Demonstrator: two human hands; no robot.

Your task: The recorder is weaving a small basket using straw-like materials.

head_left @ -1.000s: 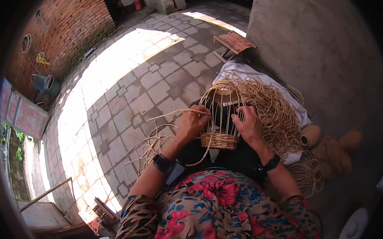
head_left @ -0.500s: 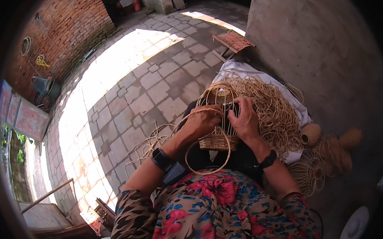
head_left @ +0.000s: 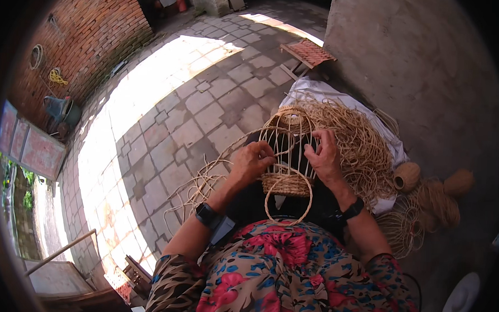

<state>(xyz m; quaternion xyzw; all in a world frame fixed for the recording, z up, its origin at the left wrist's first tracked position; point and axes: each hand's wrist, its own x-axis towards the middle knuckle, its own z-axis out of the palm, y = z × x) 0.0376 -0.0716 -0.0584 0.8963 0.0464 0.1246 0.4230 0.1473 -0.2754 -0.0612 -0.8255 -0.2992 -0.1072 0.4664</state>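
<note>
A half-woven rattan basket frame (head_left: 287,152) rests on my lap, with upright ribs and a woven band at its near end. My left hand (head_left: 251,160) pinches a thin cane strand at the frame's left side. On the right side, my right hand (head_left: 322,157) has its fingers curled over the ribs. A loop of cane (head_left: 287,204) hangs below the woven band. Both wrists wear dark watches.
A heap of loose rattan strands (head_left: 360,140) lies on a white cloth (head_left: 317,92) to the right. Finished woven balls (head_left: 407,176) sit by the grey wall. A small woven stool (head_left: 308,52) stands ahead. Loose cane (head_left: 199,184) trails left over paving stones.
The basket frame has shifted slightly up and right on my lap. My left hand pulled the strand through, and the cane loop below the band has grown larger.
</note>
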